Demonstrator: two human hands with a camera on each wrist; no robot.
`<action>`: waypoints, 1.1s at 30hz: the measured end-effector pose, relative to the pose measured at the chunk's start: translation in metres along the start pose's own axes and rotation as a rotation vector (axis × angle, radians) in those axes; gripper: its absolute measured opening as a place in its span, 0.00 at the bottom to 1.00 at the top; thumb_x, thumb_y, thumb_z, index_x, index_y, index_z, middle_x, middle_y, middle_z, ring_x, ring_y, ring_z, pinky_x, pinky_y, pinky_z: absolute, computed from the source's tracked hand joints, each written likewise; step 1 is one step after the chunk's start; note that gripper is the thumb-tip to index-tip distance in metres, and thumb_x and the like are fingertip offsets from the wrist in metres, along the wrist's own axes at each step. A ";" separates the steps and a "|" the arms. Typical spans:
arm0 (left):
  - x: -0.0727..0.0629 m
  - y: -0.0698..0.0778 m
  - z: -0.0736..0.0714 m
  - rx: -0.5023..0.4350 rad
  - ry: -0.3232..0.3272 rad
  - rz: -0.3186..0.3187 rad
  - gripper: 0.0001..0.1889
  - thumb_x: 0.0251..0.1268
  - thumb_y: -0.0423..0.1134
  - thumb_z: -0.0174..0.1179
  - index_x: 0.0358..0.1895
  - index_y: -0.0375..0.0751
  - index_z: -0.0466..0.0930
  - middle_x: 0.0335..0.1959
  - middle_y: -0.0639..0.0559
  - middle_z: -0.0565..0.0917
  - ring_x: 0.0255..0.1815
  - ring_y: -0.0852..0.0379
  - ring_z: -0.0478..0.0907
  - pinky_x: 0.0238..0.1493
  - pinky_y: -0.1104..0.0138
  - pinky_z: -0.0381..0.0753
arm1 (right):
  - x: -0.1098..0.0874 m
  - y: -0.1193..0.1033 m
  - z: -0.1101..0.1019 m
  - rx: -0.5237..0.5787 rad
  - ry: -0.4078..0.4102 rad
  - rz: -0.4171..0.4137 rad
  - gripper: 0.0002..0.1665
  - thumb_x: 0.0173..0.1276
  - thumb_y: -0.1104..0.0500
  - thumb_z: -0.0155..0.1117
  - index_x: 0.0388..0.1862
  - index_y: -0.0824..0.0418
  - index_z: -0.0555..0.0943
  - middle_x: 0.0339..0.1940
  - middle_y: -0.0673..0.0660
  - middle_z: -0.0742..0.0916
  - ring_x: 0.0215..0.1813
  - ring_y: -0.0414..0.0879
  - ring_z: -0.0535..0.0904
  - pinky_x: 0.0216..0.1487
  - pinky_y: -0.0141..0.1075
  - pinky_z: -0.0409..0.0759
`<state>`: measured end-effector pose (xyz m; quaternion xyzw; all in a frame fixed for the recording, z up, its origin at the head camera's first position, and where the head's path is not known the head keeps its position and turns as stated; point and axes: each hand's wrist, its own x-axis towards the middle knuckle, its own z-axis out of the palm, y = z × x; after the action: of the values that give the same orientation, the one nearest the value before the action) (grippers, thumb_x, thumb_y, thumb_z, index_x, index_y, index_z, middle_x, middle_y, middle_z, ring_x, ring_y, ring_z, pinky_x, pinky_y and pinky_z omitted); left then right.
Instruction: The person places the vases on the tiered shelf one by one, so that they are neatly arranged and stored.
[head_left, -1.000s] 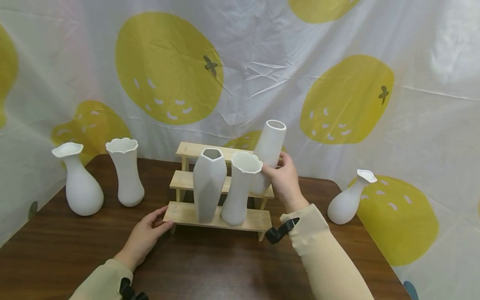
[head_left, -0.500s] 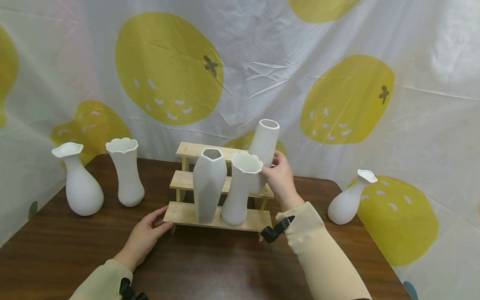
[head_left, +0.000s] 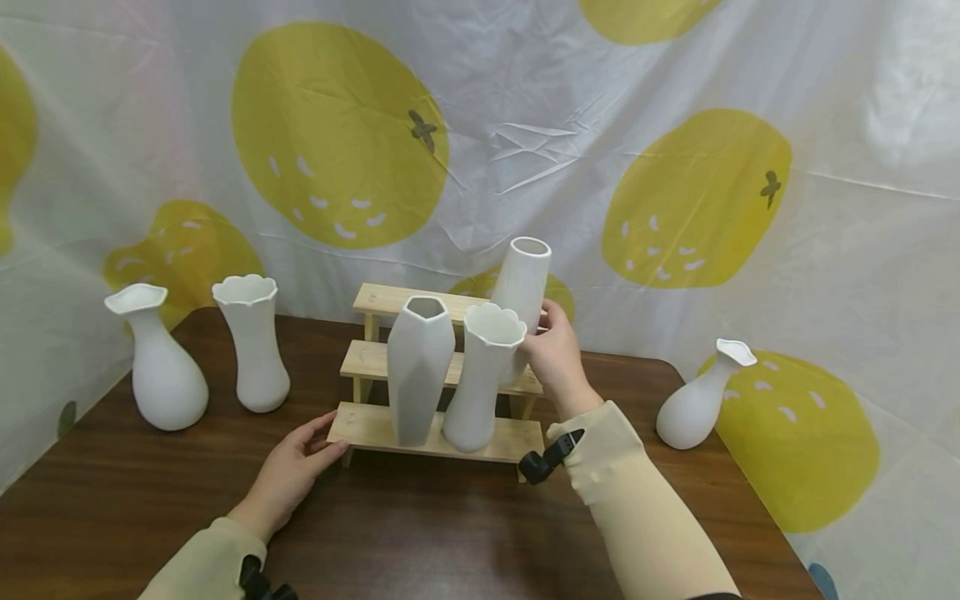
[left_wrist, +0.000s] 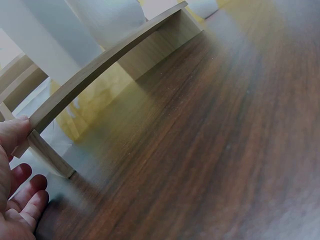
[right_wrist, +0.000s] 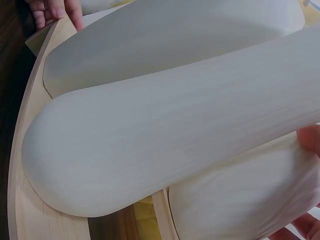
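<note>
My right hand [head_left: 556,354] grips a tall, smooth white vase [head_left: 522,279] with a round mouth, at the right end of the wooden stand's middle step. Its base is hidden in the head view; in the right wrist view the vase [right_wrist: 240,195] is at the step's edge, with fingers round it. A faceted vase [head_left: 420,375] and a scallop-rimmed vase [head_left: 480,379] stand side by side on the bottom step of the three-step stand [head_left: 360,423]. My left hand [head_left: 288,471] pinches the bottom step's left front corner; in the left wrist view the board [left_wrist: 95,67] meets the thumb.
On the dark wooden table [head_left: 420,533], a wavy-mouthed vase [head_left: 168,383] and another scalloped vase [head_left: 258,358] stand at the left. A narrow-necked vase [head_left: 690,408] stands at the right. Behind hangs a white curtain [head_left: 517,100] with yellow fruit prints.
My right hand has moved the smooth vase a little to the left along the middle step, and it stands more upright. The left hand and other vases have stayed in place.
</note>
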<state>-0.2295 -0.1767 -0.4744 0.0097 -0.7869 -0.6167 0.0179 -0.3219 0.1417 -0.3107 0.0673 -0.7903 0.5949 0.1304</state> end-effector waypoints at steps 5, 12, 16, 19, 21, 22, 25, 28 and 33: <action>0.000 -0.001 0.000 0.002 0.001 0.003 0.39 0.63 0.54 0.62 0.73 0.40 0.60 0.66 0.38 0.70 0.62 0.45 0.71 0.56 0.58 0.73 | 0.000 0.000 0.000 0.001 -0.010 -0.004 0.38 0.55 0.64 0.69 0.66 0.60 0.69 0.51 0.63 0.78 0.46 0.53 0.75 0.46 0.46 0.77; 0.002 -0.001 0.000 -0.010 0.007 0.002 0.38 0.64 0.53 0.62 0.73 0.40 0.60 0.66 0.39 0.71 0.62 0.46 0.71 0.55 0.63 0.73 | 0.000 0.000 0.000 -0.006 -0.034 0.010 0.39 0.56 0.64 0.69 0.67 0.58 0.67 0.52 0.62 0.77 0.49 0.55 0.75 0.48 0.48 0.76; 0.001 -0.002 0.000 -0.013 0.004 0.001 0.39 0.64 0.53 0.62 0.73 0.40 0.60 0.66 0.39 0.70 0.62 0.45 0.70 0.55 0.62 0.73 | -0.001 -0.001 0.000 -0.013 -0.054 0.020 0.40 0.56 0.63 0.69 0.68 0.57 0.66 0.54 0.61 0.77 0.50 0.55 0.74 0.48 0.47 0.75; 0.000 -0.001 0.000 -0.011 0.001 0.001 0.39 0.63 0.54 0.62 0.73 0.40 0.59 0.67 0.38 0.69 0.62 0.45 0.70 0.56 0.60 0.73 | -0.001 -0.001 -0.001 -0.021 -0.062 0.018 0.40 0.56 0.63 0.69 0.68 0.56 0.66 0.55 0.60 0.76 0.50 0.53 0.74 0.49 0.47 0.76; 0.000 -0.001 0.000 -0.011 0.002 0.000 0.39 0.64 0.53 0.62 0.73 0.40 0.59 0.66 0.39 0.70 0.62 0.45 0.70 0.56 0.61 0.73 | -0.002 0.000 -0.002 -0.024 -0.066 0.014 0.40 0.57 0.62 0.69 0.69 0.56 0.65 0.55 0.60 0.76 0.50 0.53 0.74 0.49 0.47 0.76; 0.000 -0.001 0.000 -0.009 0.003 0.000 0.39 0.63 0.54 0.62 0.73 0.40 0.59 0.66 0.38 0.70 0.62 0.45 0.71 0.56 0.61 0.73 | -0.003 0.000 -0.002 -0.024 -0.066 0.010 0.40 0.57 0.62 0.69 0.69 0.56 0.65 0.56 0.60 0.77 0.51 0.53 0.74 0.49 0.47 0.76; 0.000 -0.001 0.000 -0.008 0.002 0.001 0.39 0.64 0.53 0.62 0.73 0.40 0.60 0.66 0.38 0.70 0.62 0.45 0.71 0.56 0.61 0.73 | -0.004 0.001 -0.003 -0.017 -0.070 0.002 0.40 0.58 0.63 0.68 0.69 0.58 0.65 0.57 0.61 0.76 0.53 0.54 0.74 0.51 0.47 0.75; 0.000 -0.001 0.001 -0.010 -0.003 0.004 0.39 0.64 0.53 0.62 0.73 0.39 0.59 0.66 0.38 0.69 0.62 0.45 0.71 0.56 0.60 0.73 | -0.006 0.003 -0.005 -0.010 -0.076 0.004 0.40 0.59 0.63 0.68 0.70 0.59 0.64 0.58 0.62 0.76 0.56 0.55 0.74 0.54 0.48 0.74; 0.001 -0.001 0.000 -0.027 -0.009 0.002 0.38 0.64 0.52 0.62 0.73 0.40 0.59 0.67 0.39 0.69 0.62 0.45 0.70 0.57 0.59 0.72 | -0.011 0.007 -0.012 -0.011 -0.083 0.021 0.42 0.60 0.60 0.70 0.71 0.59 0.62 0.58 0.62 0.76 0.58 0.55 0.73 0.57 0.48 0.73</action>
<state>-0.2309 -0.1768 -0.4753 0.0060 -0.7787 -0.6271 0.0153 -0.3117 0.1546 -0.3168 0.0832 -0.7989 0.5885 0.0916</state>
